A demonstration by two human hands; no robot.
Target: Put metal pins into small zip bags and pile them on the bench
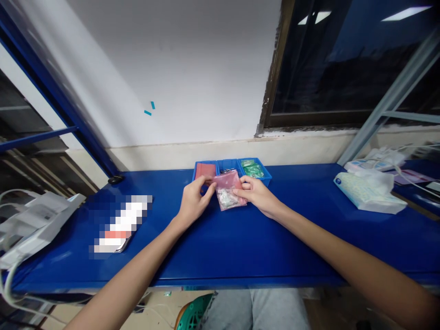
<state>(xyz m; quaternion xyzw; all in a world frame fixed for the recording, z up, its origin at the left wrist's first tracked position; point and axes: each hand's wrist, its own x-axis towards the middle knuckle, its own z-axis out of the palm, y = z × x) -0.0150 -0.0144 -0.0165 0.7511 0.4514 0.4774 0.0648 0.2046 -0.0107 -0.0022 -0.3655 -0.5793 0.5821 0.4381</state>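
Note:
A clear pink plastic bag (227,189) with small whitish items in its lower part is held up over the blue table. My left hand (194,200) pinches its upper left edge between thumb and fingers. On the other side, my right hand (256,192) grips the right edge, its fingers closed on the film. Just behind the bag stand three blue bins: the left bin holds pink bags (205,170), the middle bin (228,164) has small dark pieces, and the right bin holds green packets (252,168).
A blurred-out flat object (125,224) lies on the blue table (220,256) at left. White devices with cables (37,220) fill the left edge. At right are a tissue pack (369,190) and more cabled items (376,159). A wall rises behind.

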